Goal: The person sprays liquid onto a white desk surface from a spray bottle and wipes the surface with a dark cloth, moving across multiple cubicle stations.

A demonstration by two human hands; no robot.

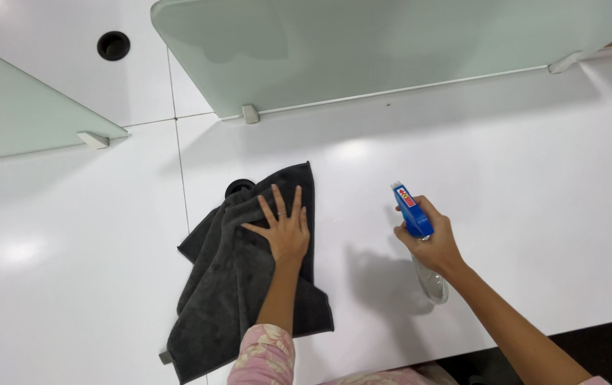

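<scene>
Pink floral sleeve (266, 356) — bare forearms

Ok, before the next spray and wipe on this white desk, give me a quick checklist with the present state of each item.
1. Left hand flat on the dark grey cloth, fingers spread: ok.
2. Cloth lying on the white desk, not bunched under the palm: ok, though its edges are folded and rumpled.
3. Right hand gripping the spray bottle by its blue head: ok.
4. Nozzle aimed at the bare desk beyond the cloth: ok, it points away from the person.
5. Liquid left in the clear bottle: cannot tell.
6. Cable hole by the cloth's top edge kept clear of spray: cannot tell, the cloth partly covers it.
</scene>
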